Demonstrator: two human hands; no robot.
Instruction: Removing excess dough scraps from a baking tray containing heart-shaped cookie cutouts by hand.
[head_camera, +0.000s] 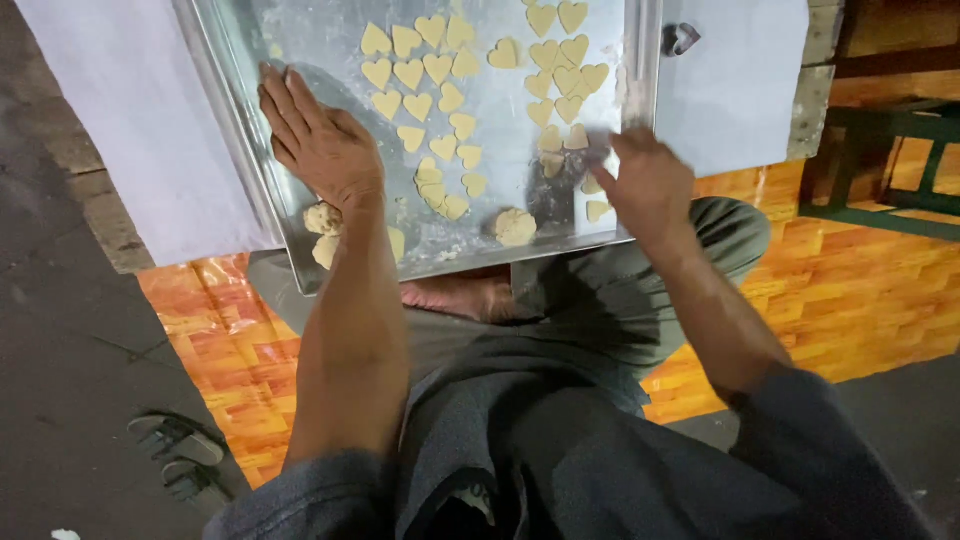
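Observation:
A metal baking tray (330, 40) lies in front of me on a white sheet, dusted with flour. Several pale heart-shaped dough pieces (418, 105) are spread over it in loose groups. My left hand (318, 140) rests flat on the tray's left part, fingers spread, holding nothing. My right hand (648, 180) hovers at the tray's near right corner, blurred, fingers curled over some hearts; I cannot tell whether it holds one. Two lumps of leftover dough (514, 226) (322, 218) sit near the tray's front edge.
A small heart-shaped metal cutter (684, 38) lies on the white sheet (130, 130) right of the tray. I sit cross-legged on an orange patterned mat (850, 290). A pair of sandals (180, 455) is on the dark floor at left. Green furniture legs (900, 160) stand at right.

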